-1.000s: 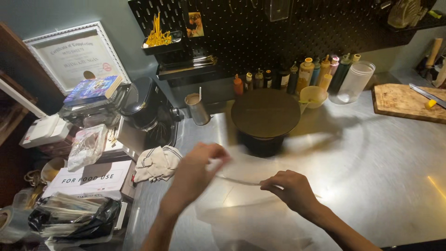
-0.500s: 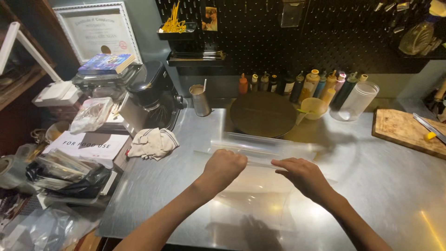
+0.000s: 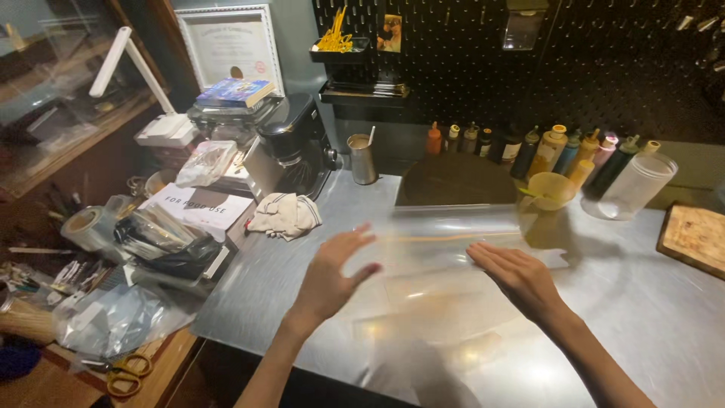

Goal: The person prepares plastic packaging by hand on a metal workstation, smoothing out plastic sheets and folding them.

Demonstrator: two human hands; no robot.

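Clear plastic sheet (image 3: 453,249) lies flat on the steel counter (image 3: 649,317), directly in front of the person, its far edge near a dark round lidded container (image 3: 457,181). Left hand (image 3: 332,276) raised above the sheet's left edge, fingers spread, holding nothing. Right hand (image 3: 517,276) flat, fingers together, palm down on the sheet's right part. Behind: row of squeeze bottles (image 3: 544,147), a yellow cup (image 3: 549,190), a clear plastic tub (image 3: 634,187). A crumpled cloth (image 3: 285,215) lies left of the sheet; a wooden board (image 3: 698,238) lies far right.
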